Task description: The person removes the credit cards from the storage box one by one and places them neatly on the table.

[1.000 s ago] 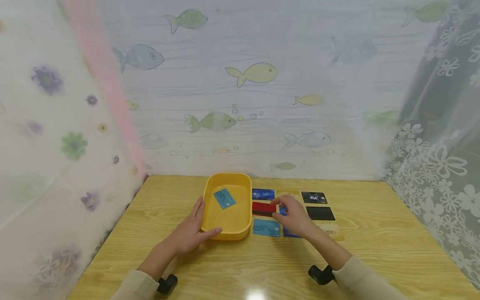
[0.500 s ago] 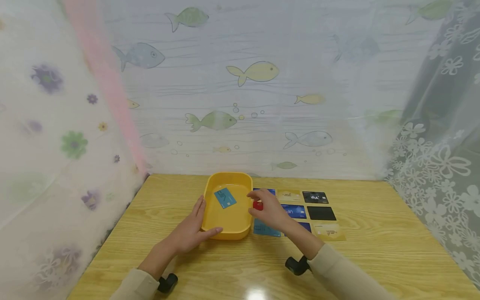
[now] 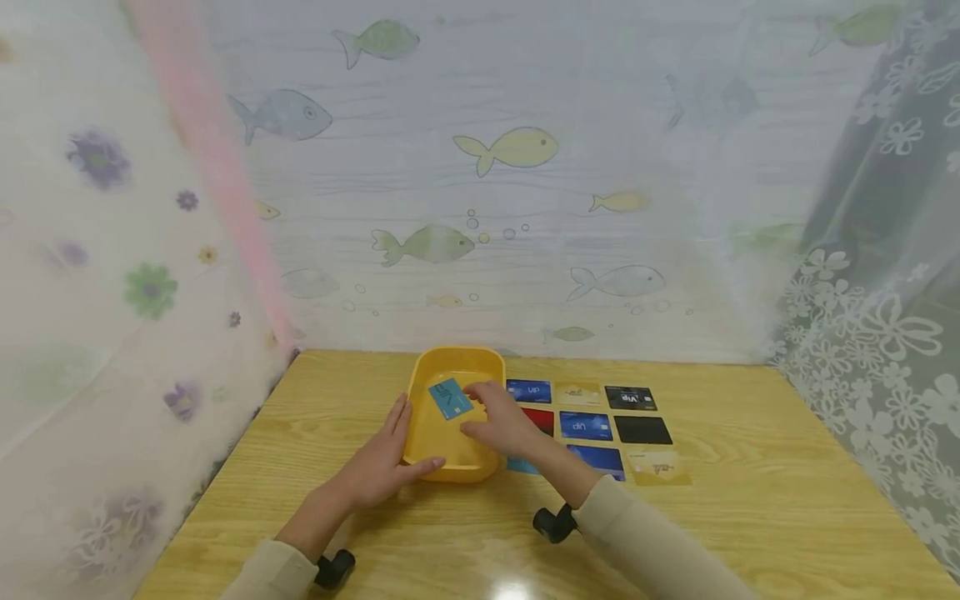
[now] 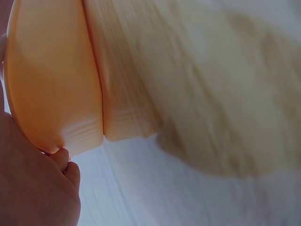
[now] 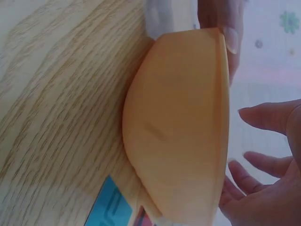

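Observation:
My left hand holds the near left corner of a yellow plastic tray, its thumb over the rim; the left wrist view shows the fingertips against the outer wall. Inside the tray lies a single teal VIP card. Reaching over the tray's right side, my right hand has thumb and fingers spread apart beside that card. Nothing shows between them in the right wrist view, where the fingers are above the rim. A red card and another teal card lie on the table, partly hidden in the head view.
Right of the tray, rows of cards cover the wooden table: blue VIP cards, gold cards, a black VIP card and a plain black card. A fish-print curtain hangs behind.
My right hand has moved left from over the cards, across the red card, to above the tray. The left hand and the tray stay put, and the red card remains on the table.

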Demonstrator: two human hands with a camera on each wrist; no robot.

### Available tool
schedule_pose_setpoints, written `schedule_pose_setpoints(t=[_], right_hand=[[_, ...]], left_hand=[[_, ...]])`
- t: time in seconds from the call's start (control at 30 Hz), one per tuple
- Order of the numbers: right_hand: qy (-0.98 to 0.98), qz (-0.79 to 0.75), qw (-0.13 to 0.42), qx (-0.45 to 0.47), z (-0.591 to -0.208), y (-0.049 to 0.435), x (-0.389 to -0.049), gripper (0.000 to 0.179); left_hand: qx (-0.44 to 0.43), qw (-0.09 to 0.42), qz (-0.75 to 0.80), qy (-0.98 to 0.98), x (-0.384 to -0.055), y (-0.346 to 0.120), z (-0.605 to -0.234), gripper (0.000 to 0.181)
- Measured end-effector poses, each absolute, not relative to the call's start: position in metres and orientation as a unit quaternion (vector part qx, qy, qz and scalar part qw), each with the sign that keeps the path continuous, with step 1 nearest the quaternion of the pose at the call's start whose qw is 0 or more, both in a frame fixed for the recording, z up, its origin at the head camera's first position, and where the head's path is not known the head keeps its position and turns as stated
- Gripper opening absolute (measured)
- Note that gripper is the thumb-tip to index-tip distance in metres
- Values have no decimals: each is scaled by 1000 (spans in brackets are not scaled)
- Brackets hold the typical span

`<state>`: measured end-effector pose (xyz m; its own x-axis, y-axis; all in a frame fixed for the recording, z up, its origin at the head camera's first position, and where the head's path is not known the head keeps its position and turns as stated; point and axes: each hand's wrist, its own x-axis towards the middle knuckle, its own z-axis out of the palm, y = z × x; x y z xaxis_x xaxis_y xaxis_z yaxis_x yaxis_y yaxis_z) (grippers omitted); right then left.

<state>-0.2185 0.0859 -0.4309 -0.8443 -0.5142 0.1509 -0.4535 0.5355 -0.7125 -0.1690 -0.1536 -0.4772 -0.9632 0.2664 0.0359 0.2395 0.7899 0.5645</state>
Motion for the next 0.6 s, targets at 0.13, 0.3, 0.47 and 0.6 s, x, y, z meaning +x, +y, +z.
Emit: schedule_pose_setpoints(t=[0.13,0.3,0.47,0.6], right_hand=[[882,-387,37,-267,-433,72,-222,60],[883,-398,43,-247,-439,57,-230,69],[892,-394,33,-220,-451,44,-241,75],[901,-386,32,-196,-458,36,-246,83]], left_hand=[[137,23,298,944,-169,-154,-478,115],[140,20,298,944,-169,-155,-479,112],[141,17,295,945,-169,-154,-481,111],[140,16,295,945,-169,-153,-481,113]])
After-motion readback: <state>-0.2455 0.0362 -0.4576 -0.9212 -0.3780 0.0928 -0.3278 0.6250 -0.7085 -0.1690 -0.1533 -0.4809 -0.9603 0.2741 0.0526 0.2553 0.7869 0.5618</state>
